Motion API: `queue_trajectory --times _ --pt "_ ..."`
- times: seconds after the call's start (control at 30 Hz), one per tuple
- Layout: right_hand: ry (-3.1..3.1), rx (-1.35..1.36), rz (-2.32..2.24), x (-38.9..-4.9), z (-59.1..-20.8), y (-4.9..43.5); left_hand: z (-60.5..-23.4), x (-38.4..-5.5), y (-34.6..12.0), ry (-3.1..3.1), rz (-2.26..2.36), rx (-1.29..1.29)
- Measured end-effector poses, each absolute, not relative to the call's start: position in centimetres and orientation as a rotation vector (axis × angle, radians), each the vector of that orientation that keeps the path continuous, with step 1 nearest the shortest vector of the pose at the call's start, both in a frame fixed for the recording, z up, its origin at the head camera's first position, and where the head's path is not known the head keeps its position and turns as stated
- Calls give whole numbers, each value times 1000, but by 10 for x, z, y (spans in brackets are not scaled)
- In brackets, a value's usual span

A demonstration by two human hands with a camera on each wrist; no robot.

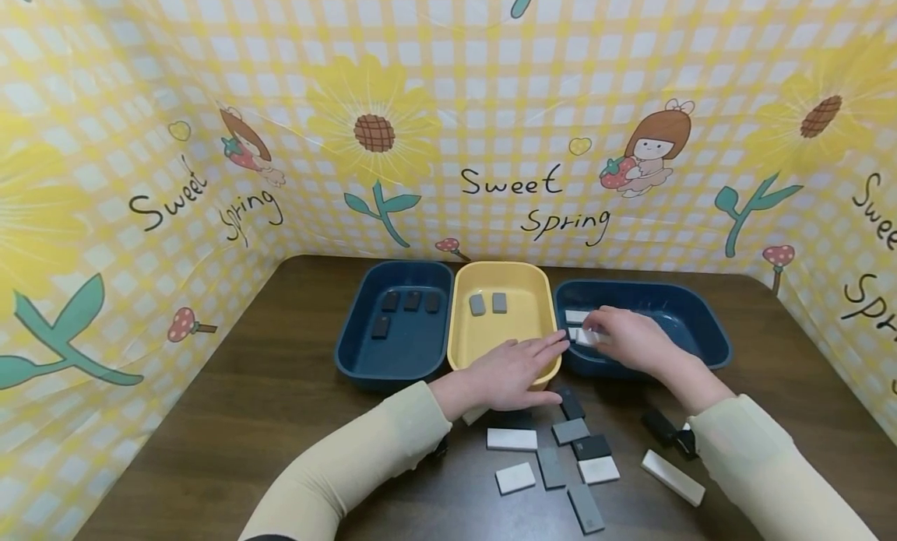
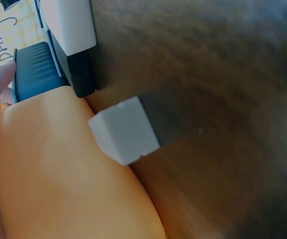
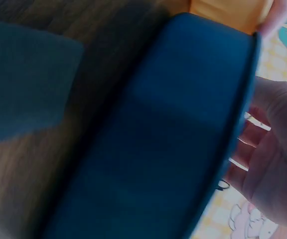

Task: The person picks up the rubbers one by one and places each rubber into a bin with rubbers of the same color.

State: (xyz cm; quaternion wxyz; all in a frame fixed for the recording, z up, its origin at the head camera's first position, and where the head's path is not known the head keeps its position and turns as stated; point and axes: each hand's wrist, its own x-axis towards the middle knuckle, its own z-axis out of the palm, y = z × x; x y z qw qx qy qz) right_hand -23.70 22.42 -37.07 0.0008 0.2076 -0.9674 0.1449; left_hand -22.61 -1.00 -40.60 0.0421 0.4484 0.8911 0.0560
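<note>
My right hand reaches over the front of the right-hand blue bin and pinches a small white block low inside it. Another white block lies just behind in the same bin. My left hand is spread palm down over the front of the yellow bin, its fingertips at the corner where the two bins meet. From the right wrist, the fingers show beyond the blue bin's wall, which hides what they hold. The left wrist view shows the yellow bin's outer wall and part of the left hand.
Several white, grey and black blocks lie scattered on the brown table before the bins. The left blue bin holds several black blocks; two grey blocks lie in the yellow one. A patterned cloth stands behind.
</note>
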Motion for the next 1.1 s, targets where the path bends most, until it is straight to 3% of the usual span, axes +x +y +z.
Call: queue_trajectory --times 0.53,1.1 --pt "-3358 701 611 -266 -383 213 -405 -224 -11 2728 172 1384" --pt "-3347 667 711 -266 -384 217 -406 -225 -11 2735 195 1385"
